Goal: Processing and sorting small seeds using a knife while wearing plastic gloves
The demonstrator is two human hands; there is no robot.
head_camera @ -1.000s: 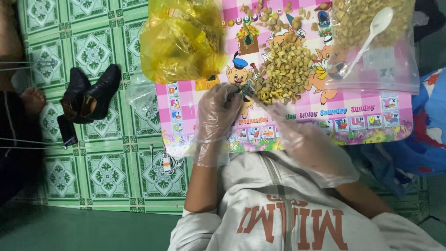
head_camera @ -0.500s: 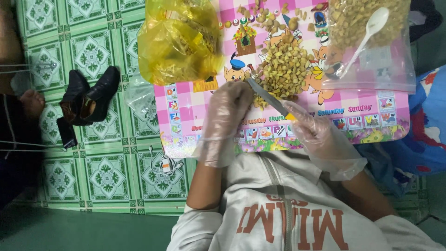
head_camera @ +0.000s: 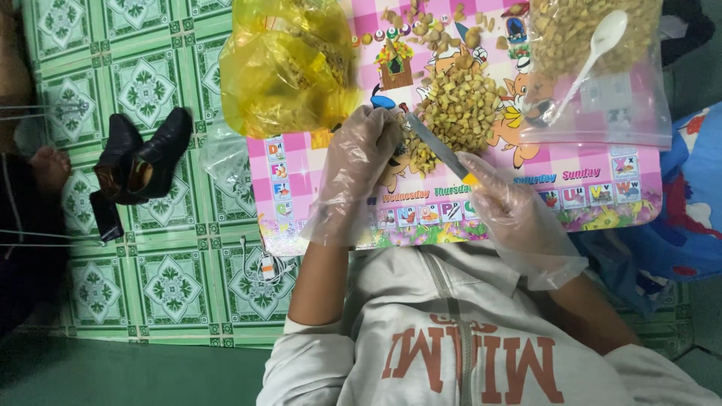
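Note:
Both my hands wear clear plastic gloves over a pink cartoon mat (head_camera: 594, 188) on the floor. My left hand (head_camera: 359, 162) presses its fingertips on a small piece at the edge of a pile of chopped tan pieces (head_camera: 459, 105). My right hand (head_camera: 511, 210) grips the yellow handle of a knife (head_camera: 436, 146). The blade points up and left, and its tip lies next to my left fingers.
A yellow plastic bag (head_camera: 289, 64) sits at the mat's far left. A clear bag of chopped pieces (head_camera: 632, 113) holds a white spoon (head_camera: 594, 45). Black boots (head_camera: 143, 158), another person's foot (head_camera: 49, 165) and a white cable (head_camera: 267, 263) lie on the green tiles. Blue cloth (head_camera: 696, 203) is on the right.
My right hand has lifted towards the pile, and more of the knife blade shows. My left hand stays at the pile's edge.

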